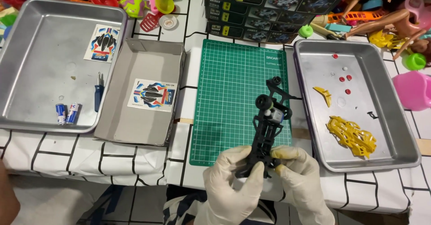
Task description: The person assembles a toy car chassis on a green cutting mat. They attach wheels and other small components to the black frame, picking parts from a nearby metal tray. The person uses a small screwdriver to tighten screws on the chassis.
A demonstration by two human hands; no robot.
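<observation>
Chassis point(268, 131) of a black toy car, long and skeletal, sits gripped between both gloved hands just above the near edge of the green cutting mat point(224, 95), tilted w/ its far end pointing away from the person. Left hand point(233, 180) is closed around the near end from the left side, thumb and fingers wrapped on the frame; right hand point(298, 173) is closed on the same end from the right, fingertips pressing the plastic. Judging by what shows, the build looks partway: one black wheel point(264, 102) is on near the far end, a silver-grey motor block point(274, 115) sits in the frame, and a bumper piece point(277, 82) sticks out beyond it; other wheels aren't visible on the frame. Yellow body shell point(351, 136) lies apart in the right metal tray point(395, 117), along w/ a yellow wing piece point(324, 95) and a few small red bits point(345, 78), so those appear not yet fitted. Left tray point(27, 72) holds two small batteries point(67, 113), a blue-handled screwdriver point(98, 92) and a sticker sheet point(103, 43); a second sticker sheet point(152, 95) lies in the grey box lid point(134, 126) on the bench, unused as far as can be told.
</observation>
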